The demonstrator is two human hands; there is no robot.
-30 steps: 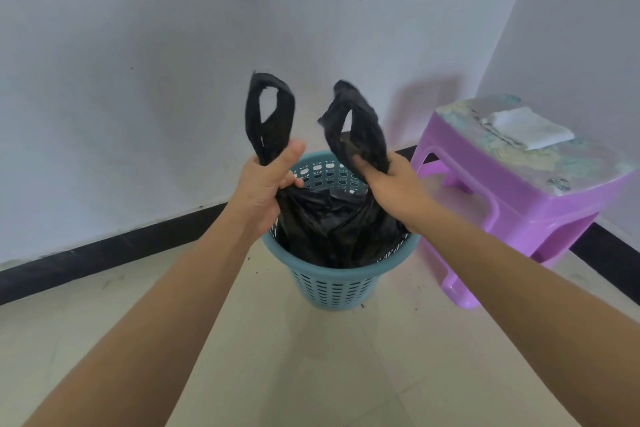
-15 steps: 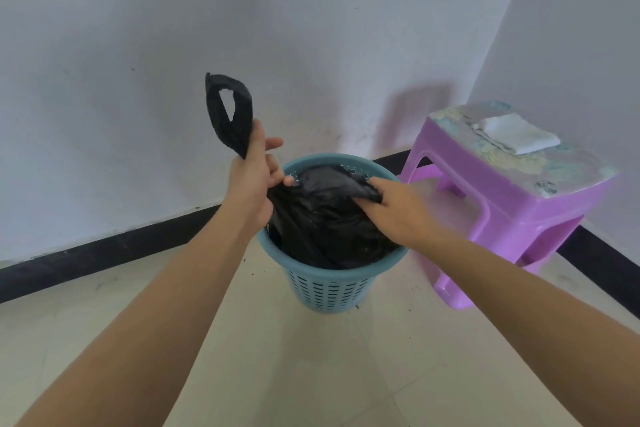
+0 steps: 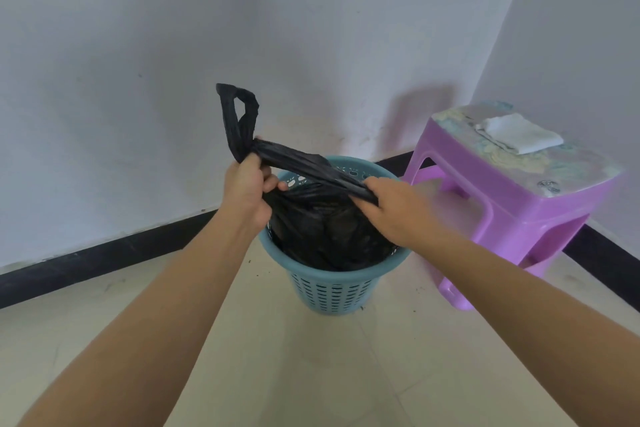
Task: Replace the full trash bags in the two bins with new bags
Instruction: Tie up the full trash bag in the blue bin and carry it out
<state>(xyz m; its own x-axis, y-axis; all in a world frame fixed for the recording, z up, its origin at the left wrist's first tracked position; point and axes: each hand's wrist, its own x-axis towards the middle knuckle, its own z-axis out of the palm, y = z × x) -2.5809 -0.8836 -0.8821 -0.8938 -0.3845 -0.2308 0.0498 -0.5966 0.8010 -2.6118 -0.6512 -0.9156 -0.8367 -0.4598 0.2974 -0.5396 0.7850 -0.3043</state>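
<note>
A: The bin (image 3: 332,291) stands on the pale floor (image 3: 311,374), near the room's corner and close to the dark skirting (image 3: 104,260). The bag (image 3: 322,229) is inside it, black plastic filling the blue basket up to the rim.

B: Look at the left hand (image 3: 247,189): fingers curled tight round one handle (image 3: 230,121), and its loop stands upright above the fist.

A: And the right hand (image 3: 398,215)?

B: Its fingers are folded down over the other end, pinching it above the bin's right edge. Between the two fists a band (image 3: 304,163) of plastic runs taut, slanting down from left to right across the far half of the opening.

A: What's beside the bin?

B: A purple stool (image 3: 512,211) just to the right, with a folded white cloth (image 3: 519,132) lying on its patterned top.

A: Are stool and bin touching?

B: I can't tell from here, because the right forearm crosses part of the gap.
</note>
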